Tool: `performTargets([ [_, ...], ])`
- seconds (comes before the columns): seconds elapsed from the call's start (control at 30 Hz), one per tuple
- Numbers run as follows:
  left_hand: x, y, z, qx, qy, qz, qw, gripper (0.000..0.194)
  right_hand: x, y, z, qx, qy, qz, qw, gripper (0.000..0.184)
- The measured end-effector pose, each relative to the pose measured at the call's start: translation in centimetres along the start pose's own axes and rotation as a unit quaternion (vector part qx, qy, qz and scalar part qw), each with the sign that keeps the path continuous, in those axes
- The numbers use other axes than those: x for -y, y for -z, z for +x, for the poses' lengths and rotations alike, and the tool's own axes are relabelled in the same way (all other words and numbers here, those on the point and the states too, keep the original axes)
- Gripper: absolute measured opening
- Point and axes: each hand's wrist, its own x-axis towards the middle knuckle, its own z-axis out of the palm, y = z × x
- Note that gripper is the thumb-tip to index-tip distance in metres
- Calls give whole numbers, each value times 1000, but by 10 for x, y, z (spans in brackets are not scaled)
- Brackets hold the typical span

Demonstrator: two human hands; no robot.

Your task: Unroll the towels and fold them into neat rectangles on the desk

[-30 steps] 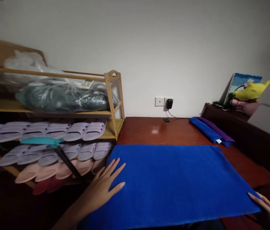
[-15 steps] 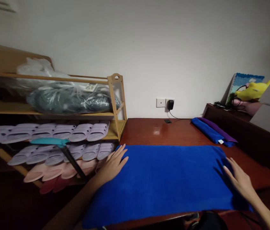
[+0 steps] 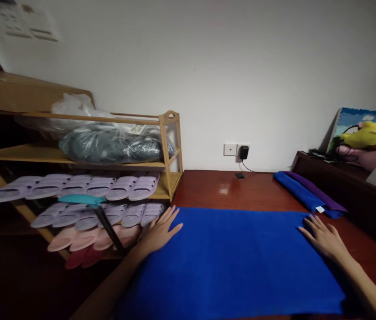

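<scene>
A blue towel (image 3: 238, 262) lies spread flat over the front of the reddish-brown wooden table (image 3: 208, 189). My left hand (image 3: 162, 231) rests on the towel's left edge near its far corner, fingers stretched out. At the far right corner, my right hand (image 3: 323, 235) lies on the towel with its fingers spread. Behind the right hand, a rolled or folded blue towel (image 3: 296, 191) with a white tag and a purple towel (image 3: 321, 194) sit side by side.
To the left stands a wooden shoe rack (image 3: 171, 155) with several lilac slippers (image 3: 114, 189) and a plastic-wrapped bundle (image 3: 114, 142). A turquoise-topped handle (image 3: 81, 199) rises before it. A yellow plush toy (image 3: 368, 134) sits at the right, and a black plug (image 3: 244, 152) is on the wall.
My right hand has moved from the towel's right side up onto its far right corner. My left hand stays by the left corner. The view has shifted slightly left and up.
</scene>
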Motion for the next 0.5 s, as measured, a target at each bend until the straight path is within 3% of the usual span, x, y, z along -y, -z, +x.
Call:
performTargets([
  [0.13,14,-4,-3,-25,-14,8,1000,61,6,7,12,14,4,70,997,66],
  [0.33,27,-3,-16,-30,-12,6,999,59,17,-20,37,92,-38,5,995,72],
  [0.5,33,-4,-16,-15,-23,-25,999,62,22,-22,54,131,-19,11,991,79],
])
